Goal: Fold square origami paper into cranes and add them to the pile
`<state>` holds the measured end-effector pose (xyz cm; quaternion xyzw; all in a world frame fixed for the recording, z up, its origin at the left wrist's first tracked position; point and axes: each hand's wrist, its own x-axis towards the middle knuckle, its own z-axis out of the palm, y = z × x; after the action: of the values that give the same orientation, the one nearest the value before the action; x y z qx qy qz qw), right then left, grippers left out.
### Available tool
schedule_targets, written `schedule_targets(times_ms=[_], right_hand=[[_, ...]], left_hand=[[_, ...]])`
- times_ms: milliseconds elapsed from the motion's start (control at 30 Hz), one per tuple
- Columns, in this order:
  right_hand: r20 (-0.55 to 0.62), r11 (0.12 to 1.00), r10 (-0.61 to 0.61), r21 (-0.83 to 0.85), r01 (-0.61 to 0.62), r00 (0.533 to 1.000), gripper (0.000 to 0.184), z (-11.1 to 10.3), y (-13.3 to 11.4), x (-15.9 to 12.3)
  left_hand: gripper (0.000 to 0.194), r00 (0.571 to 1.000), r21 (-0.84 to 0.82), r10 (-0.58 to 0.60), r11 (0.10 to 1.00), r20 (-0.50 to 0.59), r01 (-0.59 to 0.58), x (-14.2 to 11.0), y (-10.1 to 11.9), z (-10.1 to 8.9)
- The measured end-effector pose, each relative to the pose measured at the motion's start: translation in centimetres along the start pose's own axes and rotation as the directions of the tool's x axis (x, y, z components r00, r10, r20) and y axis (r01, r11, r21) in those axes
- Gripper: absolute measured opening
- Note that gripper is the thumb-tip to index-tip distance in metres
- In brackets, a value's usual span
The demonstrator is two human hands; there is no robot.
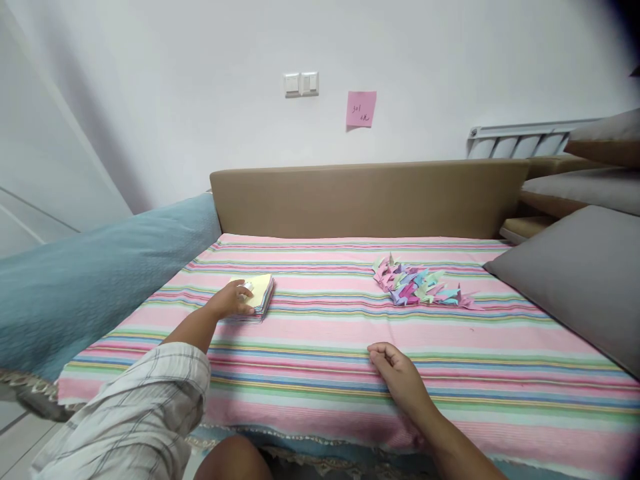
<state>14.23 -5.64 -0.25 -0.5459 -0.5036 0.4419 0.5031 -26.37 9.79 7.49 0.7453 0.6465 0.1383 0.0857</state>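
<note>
On the left of the striped cloth lies a stack of square paper sheets (261, 288), pale yellow on top with other colours along its edge. My left hand (231, 300) reaches over this stack with bent fingers around a small white object (249, 286); the fingers partly cover it, and its kind is unclear. The thumb is at the stack's near side. My right hand (397, 373) hovers or rests over the cloth at centre right, fingers curled and thumb close to the index finger, with nothing visible in it. Beyond it sits a pile of folded paper cranes (413, 285) in pink, purple, green and blue.
The pink striped cloth (320, 333) covers a sofa seat with a brown backrest (370, 200). A blue covered armrest (110, 253) bounds the left, a grey cushion (580, 273) the right. Light switches (301, 85) and a pink note (361, 109) are on the wall.
</note>
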Motion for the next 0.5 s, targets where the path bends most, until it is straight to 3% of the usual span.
schedule_targets(times_ms=[500], right_hand=[[0.018,1.0,0.006,0.023,-0.007,1.0,0.04,-0.19,-0.21,-0.12]], left_hand=[[0.061,0.999,-0.015,0.01,1.0,-0.041,-0.011,0.01,-0.36,0.18]])
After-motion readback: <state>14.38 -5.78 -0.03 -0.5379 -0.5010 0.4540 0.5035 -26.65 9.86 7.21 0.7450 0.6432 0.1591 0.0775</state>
